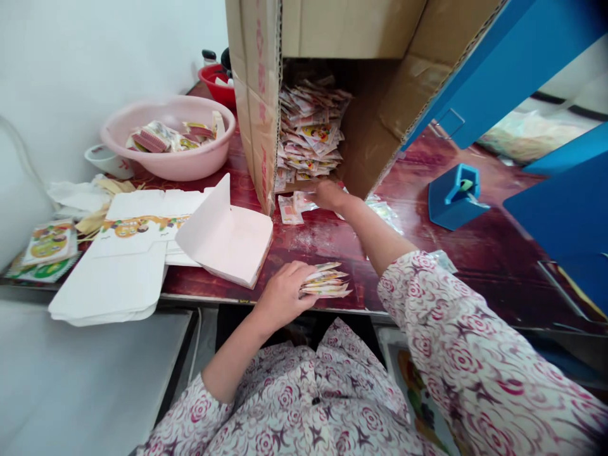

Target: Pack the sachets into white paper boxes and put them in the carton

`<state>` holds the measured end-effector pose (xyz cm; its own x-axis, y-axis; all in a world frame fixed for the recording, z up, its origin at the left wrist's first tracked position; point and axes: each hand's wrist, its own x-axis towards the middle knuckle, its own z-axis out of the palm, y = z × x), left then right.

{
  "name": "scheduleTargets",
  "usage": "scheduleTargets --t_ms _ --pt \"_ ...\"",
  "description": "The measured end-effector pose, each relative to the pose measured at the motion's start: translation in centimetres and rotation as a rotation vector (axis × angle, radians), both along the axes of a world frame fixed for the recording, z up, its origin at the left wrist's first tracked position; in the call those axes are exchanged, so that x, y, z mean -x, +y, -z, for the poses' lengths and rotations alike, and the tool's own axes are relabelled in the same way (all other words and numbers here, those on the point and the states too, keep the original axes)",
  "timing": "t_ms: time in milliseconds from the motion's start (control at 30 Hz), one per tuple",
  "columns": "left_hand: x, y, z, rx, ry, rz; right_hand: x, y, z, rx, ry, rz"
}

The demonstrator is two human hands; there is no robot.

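My left hand [287, 291] is closed around a small stack of printed sachets [327, 282] near the table's front edge. Their free ends fan out to the right. At the mouth of a cardboard box, my right hand [330, 194] has its fingers bent down on a flat sachet [304, 201]; the fingertips are partly hidden. Another sachet [289, 211] lies beside it on the table. Inside the open-sided cardboard box [259, 114] rises a tall heap of similar sachets [313, 126]. More clear packets [387, 215] lie partly behind my right forearm.
An open white carton [237, 244] and flat carton blanks [114, 272] lie to the left. Behind them stands a pink basin [175, 161] with packets, near a white cup [109, 161] and a red bowl [221, 92]. A blue holder [451, 202] stands on the right.
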<state>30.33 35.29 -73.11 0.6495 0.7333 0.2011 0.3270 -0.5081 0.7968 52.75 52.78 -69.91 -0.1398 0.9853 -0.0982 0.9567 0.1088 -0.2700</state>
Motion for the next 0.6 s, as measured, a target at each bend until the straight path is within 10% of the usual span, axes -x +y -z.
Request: scheduleTargets --t_ms 367,600 --pt "-0.1 0.1 0.2 -0.03 0.025 0.005 0.7 -1.6 -0.5 0.172 -0.231 0.104" --pt "0.0 0.0 0.2 -0.039 0.01 0.016 0.3 -3.0 -1.0 -0.009 0.126 -0.025"
